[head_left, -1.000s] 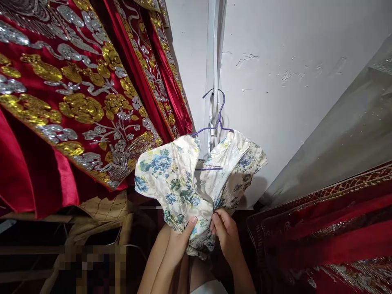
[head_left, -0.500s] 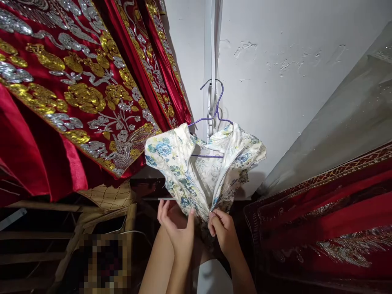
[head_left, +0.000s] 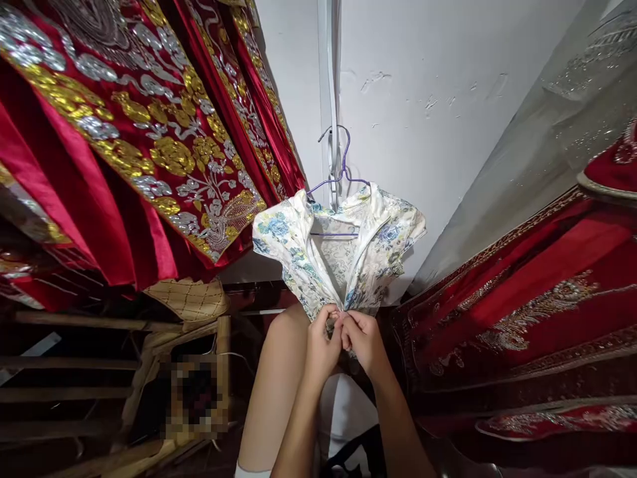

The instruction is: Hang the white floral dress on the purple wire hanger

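A white floral garment (head_left: 303, 265) with blue flowers and short sleeves hangs on a purple wire hanger (head_left: 344, 159). Its front zipper is open from the neck down to my hands, baring the pale inside. My right hand (head_left: 362, 338) pinches the garment at the zipper's lower meeting point; the zipper pull itself is hidden by the fingers. Right beside it, my left hand (head_left: 324, 338) is closed on the garment's front, thumb and fingertips touching the right hand's fingers. Below the hands the lower part of the garment is mostly hidden.
Red garments (head_left: 164, 153) with gold and silver sequins hang at the left. Beaded dark-red fabric (head_left: 522, 305) and sheer sparkling cloth (head_left: 517, 146) hang at the right. A white wall (head_left: 423, 133) stands behind. A wooden chair frame (head_left: 144, 358) is at lower left, and a bare knee (head_left: 283, 338) lies under the garment.
My left hand, spread open beside the garment before, has moved right and closed on its front next to my right hand. The right hand keeps its pinch. The view has shifted slightly.
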A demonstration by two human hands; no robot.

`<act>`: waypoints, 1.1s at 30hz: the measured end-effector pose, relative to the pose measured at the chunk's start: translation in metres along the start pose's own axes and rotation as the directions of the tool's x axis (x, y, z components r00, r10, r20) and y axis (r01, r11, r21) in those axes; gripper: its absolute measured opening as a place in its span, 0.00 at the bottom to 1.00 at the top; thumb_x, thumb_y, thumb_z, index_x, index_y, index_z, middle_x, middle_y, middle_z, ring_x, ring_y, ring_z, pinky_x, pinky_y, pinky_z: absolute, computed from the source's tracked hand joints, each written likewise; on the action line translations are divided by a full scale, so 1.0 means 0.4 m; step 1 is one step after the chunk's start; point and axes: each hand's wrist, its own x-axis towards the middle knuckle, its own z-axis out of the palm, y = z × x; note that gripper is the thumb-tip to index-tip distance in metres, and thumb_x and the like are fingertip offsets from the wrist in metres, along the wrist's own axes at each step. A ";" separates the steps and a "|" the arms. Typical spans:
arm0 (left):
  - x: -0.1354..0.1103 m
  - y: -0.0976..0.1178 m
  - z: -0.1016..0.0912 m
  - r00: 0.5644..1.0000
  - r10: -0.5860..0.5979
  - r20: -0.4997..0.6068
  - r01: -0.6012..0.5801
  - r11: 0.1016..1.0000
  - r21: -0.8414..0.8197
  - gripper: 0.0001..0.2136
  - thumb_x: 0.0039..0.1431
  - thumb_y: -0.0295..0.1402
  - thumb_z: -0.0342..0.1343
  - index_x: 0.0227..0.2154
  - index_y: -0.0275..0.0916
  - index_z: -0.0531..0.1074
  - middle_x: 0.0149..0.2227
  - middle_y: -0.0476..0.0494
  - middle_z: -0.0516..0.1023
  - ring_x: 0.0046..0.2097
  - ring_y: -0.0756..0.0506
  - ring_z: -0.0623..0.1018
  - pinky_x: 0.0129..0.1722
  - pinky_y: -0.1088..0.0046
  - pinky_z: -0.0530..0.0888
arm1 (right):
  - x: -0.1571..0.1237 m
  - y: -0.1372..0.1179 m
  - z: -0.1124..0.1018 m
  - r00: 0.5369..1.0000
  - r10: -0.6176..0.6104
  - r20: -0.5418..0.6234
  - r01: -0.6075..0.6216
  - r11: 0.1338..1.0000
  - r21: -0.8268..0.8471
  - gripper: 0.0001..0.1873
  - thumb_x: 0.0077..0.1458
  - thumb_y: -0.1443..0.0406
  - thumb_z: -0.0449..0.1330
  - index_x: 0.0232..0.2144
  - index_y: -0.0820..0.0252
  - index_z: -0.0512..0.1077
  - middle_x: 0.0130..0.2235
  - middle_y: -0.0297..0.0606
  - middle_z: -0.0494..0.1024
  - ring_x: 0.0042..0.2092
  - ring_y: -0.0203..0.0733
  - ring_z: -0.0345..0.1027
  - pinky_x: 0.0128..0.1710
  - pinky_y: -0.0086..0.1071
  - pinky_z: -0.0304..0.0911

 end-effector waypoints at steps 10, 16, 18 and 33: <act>-0.025 -0.005 0.041 0.996 0.088 0.000 -0.086 0.972 0.219 0.06 0.68 0.30 0.43 0.40 0.40 0.65 0.39 0.41 0.70 0.43 0.43 0.72 0.44 0.67 0.69 | -0.003 -0.076 -0.021 0.997 -0.008 -0.075 0.012 0.999 0.053 0.18 0.50 0.51 0.62 0.24 0.61 0.72 0.15 0.31 0.69 0.15 0.29 0.51 0.16 0.27 0.44; -0.032 -0.018 0.045 0.996 0.089 0.015 -0.090 0.966 0.241 0.10 0.71 0.34 0.40 0.40 0.41 0.67 0.39 0.41 0.71 0.45 0.41 0.72 0.47 0.65 0.69 | 0.136 -0.259 -0.033 0.992 -0.125 -0.023 0.127 0.983 0.134 0.16 0.48 0.55 0.69 0.24 0.61 0.71 0.17 0.31 0.70 0.16 0.28 0.52 0.15 0.26 0.40; -0.026 -0.031 0.045 0.996 0.089 0.023 -0.092 0.967 0.239 0.11 0.71 0.33 0.39 0.39 0.41 0.66 0.39 0.40 0.71 0.44 0.41 0.72 0.46 0.65 0.69 | 0.195 -0.328 -0.026 0.987 -0.163 -0.003 0.160 0.964 0.211 0.14 0.49 0.58 0.69 0.25 0.62 0.71 0.19 0.30 0.70 0.17 0.26 0.51 0.15 0.25 0.39; 0.165 -0.169 -0.026 0.904 0.102 0.416 -0.307 0.832 0.463 0.07 0.64 0.25 0.42 0.33 0.41 0.63 0.35 0.40 0.72 0.39 0.40 0.72 0.40 0.64 0.68 | 0.287 -0.370 0.013 0.971 -0.239 -0.030 0.240 0.970 0.046 0.17 0.51 0.54 0.65 0.23 0.61 0.71 0.13 0.29 0.65 0.16 0.28 0.46 0.16 0.27 0.40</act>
